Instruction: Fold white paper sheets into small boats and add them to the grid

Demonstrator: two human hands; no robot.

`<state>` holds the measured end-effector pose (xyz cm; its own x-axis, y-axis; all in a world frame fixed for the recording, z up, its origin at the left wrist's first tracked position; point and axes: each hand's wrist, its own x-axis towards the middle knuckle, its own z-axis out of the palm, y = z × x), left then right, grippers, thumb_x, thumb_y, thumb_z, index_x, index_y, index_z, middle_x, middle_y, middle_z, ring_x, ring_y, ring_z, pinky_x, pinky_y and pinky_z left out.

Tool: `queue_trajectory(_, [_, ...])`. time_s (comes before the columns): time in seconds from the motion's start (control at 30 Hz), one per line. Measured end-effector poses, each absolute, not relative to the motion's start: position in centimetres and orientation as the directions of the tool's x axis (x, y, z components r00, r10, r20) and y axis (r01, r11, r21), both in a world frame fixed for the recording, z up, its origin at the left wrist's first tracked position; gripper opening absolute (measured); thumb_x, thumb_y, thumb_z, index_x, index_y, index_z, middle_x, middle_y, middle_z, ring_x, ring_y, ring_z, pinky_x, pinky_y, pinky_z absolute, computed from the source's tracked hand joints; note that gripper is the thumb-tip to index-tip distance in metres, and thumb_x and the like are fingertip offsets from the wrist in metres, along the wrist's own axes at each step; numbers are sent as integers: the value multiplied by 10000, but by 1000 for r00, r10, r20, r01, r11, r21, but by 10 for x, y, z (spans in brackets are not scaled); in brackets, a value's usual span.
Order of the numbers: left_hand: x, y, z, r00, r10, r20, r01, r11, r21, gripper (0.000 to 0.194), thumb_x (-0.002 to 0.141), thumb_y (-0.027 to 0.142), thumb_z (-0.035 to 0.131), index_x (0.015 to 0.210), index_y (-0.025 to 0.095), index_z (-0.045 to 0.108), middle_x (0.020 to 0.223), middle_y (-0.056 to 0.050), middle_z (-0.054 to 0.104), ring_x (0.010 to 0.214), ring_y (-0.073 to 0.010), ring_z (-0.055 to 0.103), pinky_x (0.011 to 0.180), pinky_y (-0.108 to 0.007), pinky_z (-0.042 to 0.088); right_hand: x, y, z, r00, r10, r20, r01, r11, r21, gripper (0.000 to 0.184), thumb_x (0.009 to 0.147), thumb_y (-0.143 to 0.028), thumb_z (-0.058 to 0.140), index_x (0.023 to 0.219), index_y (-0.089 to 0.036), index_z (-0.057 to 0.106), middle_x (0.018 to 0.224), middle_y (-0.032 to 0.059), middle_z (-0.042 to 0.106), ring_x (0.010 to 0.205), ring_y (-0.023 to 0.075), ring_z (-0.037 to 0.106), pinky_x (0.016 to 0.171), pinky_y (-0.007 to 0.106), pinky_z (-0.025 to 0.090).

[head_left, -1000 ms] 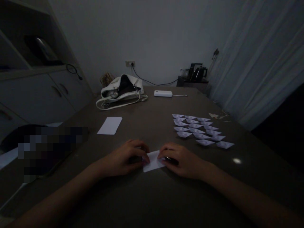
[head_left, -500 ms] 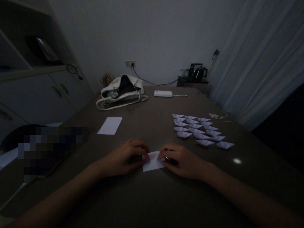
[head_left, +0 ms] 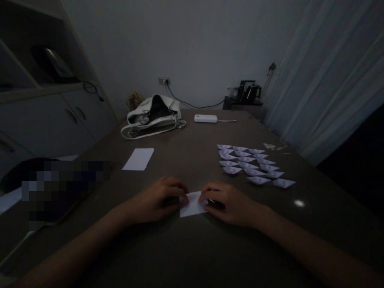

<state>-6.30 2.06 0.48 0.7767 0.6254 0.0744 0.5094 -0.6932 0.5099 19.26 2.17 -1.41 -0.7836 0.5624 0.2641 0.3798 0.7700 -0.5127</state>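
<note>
A small white sheet of paper [head_left: 193, 205] lies on the brown table in front of me, between my hands. My left hand [head_left: 163, 200] grips its left edge, with the fingers curled and the thumb low at the side. On the right edge, my right hand [head_left: 225, 202] holds the paper the same way, index fingertip pressed on top. The fingers cover both ends of the sheet, so any fold there is hidden. Several folded paper boats [head_left: 247, 165] stand in rows to the right, beyond my right hand. A stack of white paper [head_left: 138, 159] lies to the left.
A white handbag [head_left: 154, 116] sits at the far left of the table [head_left: 192, 148]. Near the back lies a white power bank [head_left: 205, 119] with a short cable. A dark kettle [head_left: 252, 93] stands behind the table's right corner, beside a pale curtain [head_left: 324, 80].
Hardly anything differs. Both hands keep their hold on the paper, and the right index fingertip has shifted very slightly to the left.
</note>
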Motion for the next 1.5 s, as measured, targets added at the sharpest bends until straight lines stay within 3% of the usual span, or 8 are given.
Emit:
queue_trajectory(0.37, [-61,18,8,773,632,64,534,-701,473,216,844,136,553,1008,234,652,1172,-58,542,1076,-223,514,923,-367,422,191,21,-10,-788,574,222,418,764,-492,273,837,-155,570,1104,-166,629,1029,86,599,941,179,541,819,310,439])
queue_trajectory(0.6, [-60,17,8,781,609,136,501,-741,447,217,827,117,557,994,216,652,1147,-68,554,1059,-226,522,921,-367,421,186,18,-6,-798,577,176,468,776,-422,444,829,-138,537,1271,-171,522,1061,109,561,946,206,504,824,343,428])
queue_trajectory(1.2, [-56,18,7,790,601,123,492,-740,458,195,845,126,527,985,209,636,1065,-56,606,999,-210,542,882,-348,418,181,15,-4,-808,571,146,512,803,-305,412,842,-149,494,1251,-168,536,1053,110,546,927,214,475,787,348,401])
queue_trajectory(1.5, [-53,20,9,790,603,113,529,-763,371,146,903,216,489,985,217,609,1002,-33,628,964,-198,542,878,-346,353,179,13,-4,-794,594,129,542,788,-292,398,831,-154,483,1223,-151,549,1059,112,539,936,216,471,816,361,394])
